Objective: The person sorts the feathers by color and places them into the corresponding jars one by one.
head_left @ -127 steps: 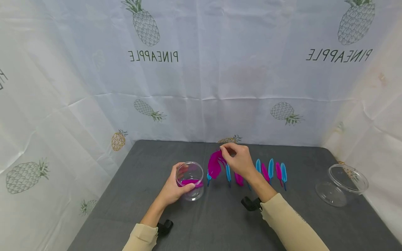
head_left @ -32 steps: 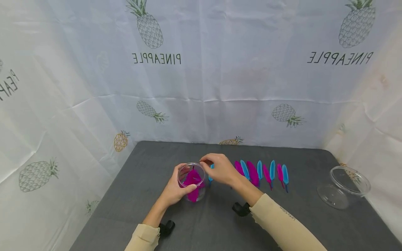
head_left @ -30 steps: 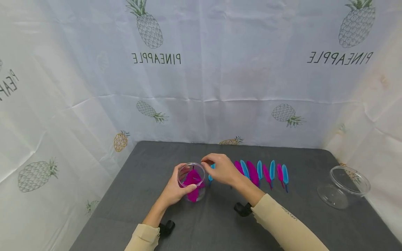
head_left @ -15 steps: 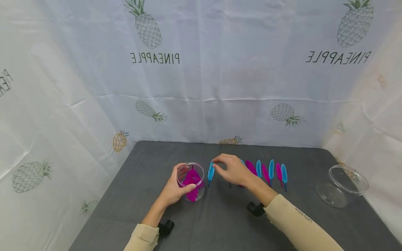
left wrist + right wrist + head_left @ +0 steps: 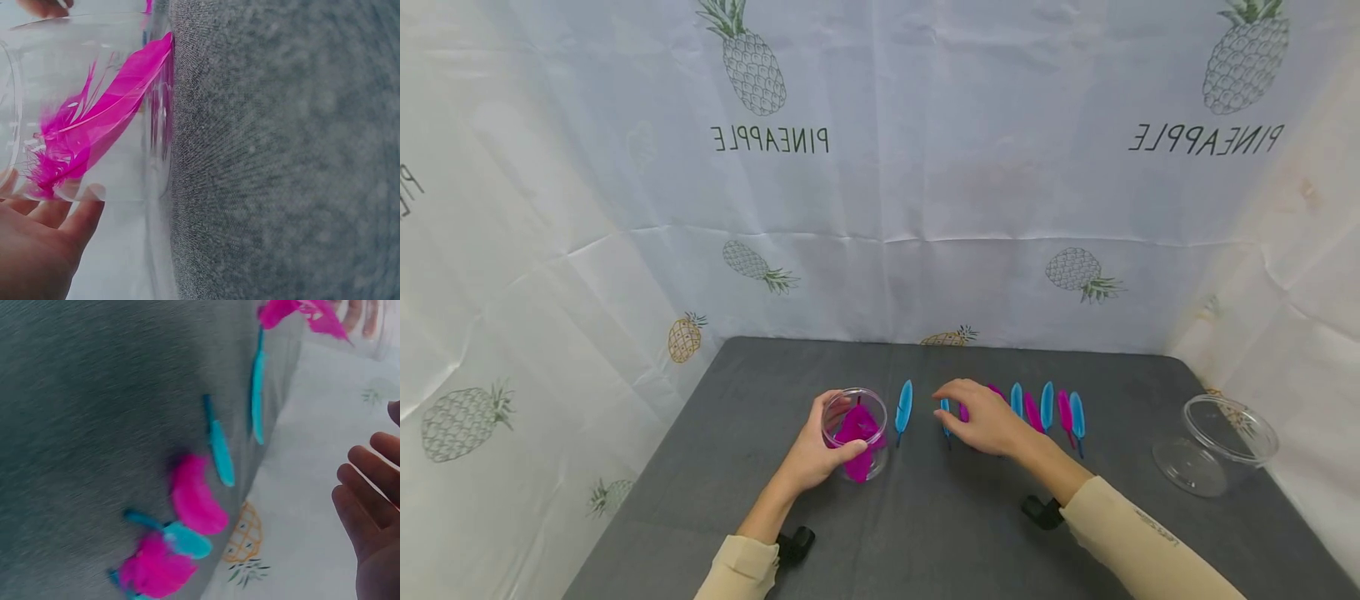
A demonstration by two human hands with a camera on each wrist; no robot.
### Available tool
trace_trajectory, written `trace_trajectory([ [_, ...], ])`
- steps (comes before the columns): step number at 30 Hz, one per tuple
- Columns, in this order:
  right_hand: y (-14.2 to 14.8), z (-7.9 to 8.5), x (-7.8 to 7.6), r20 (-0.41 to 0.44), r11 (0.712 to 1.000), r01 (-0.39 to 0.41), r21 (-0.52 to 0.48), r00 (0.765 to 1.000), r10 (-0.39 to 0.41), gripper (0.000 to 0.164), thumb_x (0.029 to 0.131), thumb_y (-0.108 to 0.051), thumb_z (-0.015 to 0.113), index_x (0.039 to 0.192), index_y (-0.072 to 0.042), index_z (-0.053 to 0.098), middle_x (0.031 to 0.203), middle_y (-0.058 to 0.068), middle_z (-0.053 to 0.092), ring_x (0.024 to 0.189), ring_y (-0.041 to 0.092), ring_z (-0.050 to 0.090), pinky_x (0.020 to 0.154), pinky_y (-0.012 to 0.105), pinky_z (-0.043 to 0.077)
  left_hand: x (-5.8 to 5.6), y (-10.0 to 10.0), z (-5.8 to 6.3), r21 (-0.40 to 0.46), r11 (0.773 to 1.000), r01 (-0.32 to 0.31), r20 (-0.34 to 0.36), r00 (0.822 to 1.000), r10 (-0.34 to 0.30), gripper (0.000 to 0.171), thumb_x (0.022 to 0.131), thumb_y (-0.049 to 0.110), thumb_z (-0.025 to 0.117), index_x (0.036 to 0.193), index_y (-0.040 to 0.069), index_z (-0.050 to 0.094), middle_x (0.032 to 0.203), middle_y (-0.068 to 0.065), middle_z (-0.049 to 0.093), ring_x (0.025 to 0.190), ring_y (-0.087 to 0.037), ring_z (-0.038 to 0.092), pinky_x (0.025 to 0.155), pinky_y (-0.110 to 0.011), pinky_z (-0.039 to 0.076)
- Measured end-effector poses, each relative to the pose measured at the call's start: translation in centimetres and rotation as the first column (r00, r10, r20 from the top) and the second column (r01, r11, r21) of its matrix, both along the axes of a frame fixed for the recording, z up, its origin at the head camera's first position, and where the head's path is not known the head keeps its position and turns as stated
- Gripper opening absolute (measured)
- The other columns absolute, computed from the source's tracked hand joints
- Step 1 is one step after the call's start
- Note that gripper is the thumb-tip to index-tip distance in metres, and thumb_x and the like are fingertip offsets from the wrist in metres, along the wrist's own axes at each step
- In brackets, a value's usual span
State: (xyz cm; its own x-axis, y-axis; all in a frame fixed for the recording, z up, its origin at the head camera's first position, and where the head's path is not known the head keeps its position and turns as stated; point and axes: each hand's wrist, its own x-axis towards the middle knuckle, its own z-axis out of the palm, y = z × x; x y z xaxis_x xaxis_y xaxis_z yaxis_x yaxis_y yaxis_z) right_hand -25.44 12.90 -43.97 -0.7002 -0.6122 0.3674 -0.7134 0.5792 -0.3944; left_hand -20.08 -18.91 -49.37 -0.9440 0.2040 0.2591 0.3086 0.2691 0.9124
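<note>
My left hand (image 5: 812,454) grips a clear plastic jar (image 5: 877,469), thumb at the near side and fingers round the back. Magenta feathers (image 5: 859,446) lie inside; in the left wrist view one feather (image 5: 109,109) leans diagonally across the jar. My right hand (image 5: 988,421) hovers over the row of feathers, fingers loosely bent and nothing between them. Left of it a blue feather (image 5: 904,407) lies on the table, beside the jar. Another blue feather (image 5: 945,417) shows near my right fingertips. The right wrist view shows this hand (image 5: 375,506) with fingers extended, apart from the feathers.
To the right of my hand, blue and magenta feathers continue in a row, ending with a blue feather (image 5: 1077,417). A second clear jar (image 5: 1191,477) stands at the table's right side. White pineapple-print cloth (image 5: 970,183) hangs behind the dark grey table (image 5: 880,542).
A magenta feather my right hand pinched earlier is in the jar now. That hand has since moved right, away from the rim, uncovering the leftmost blue feather. My left hand keeps its grip.
</note>
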Motion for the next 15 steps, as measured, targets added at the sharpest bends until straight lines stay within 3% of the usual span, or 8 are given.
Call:
trace_trajectory([
  [11, 2.6, -2.3, 0.0, 0.088, 0.998, 0.023, 0.06, 0.996, -0.029, 0.048, 0.095, -0.033, 0.072, 0.134, -0.005, 0.064, 0.137, 0.012, 0.061, 0.133, 0.037, 0.053, 0.105, 0.058, 0.046, 0.0, -0.1, -0.1, 0.001, 1.0, -0.01, 0.003, 1.0, 0.01, 0.087, 0.083, 0.027, 0.083, 0.15, 0.009, 0.03, 0.15, -0.016, 0.044, 0.143, -0.037, 0.039, 0.117, -0.056, 0.033],
  [13, 3.1, -2.7, -0.1, 0.111, 0.997, 0.028, 0.076, 0.993, -0.037, 0.051, 0.095, -0.035, 0.072, 0.136, -0.006, 0.063, 0.139, 0.012, 0.06, 0.134, 0.038, 0.051, 0.105, 0.059, 0.046, 0.3, 0.2, 0.7, 0.002, 1.0, -0.008, 0.013, 1.0, 0.008, 0.089, 0.083, 0.024, 0.083, 0.15, 0.004, 0.028, 0.15, -0.02, 0.043, 0.143, -0.04, 0.038, 0.116, -0.058, 0.032],
  [15, 3.5, -2.9, -0.2, 0.139, 0.995, 0.031, 0.094, 0.989, -0.044, 0.054, 0.095, -0.036, 0.071, 0.139, -0.006, 0.061, 0.142, 0.013, 0.058, 0.136, 0.039, 0.049, 0.106, 0.06, 0.044, 0.3, 0.3, 0.7, 0.009, 1.0, -0.007, 0.015, 1.0, 0.006, 0.09, 0.082, 0.024, 0.083, 0.15, 0.003, 0.028, 0.15, -0.021, 0.043, 0.143, -0.04, 0.038, 0.116, -0.059, 0.032],
])
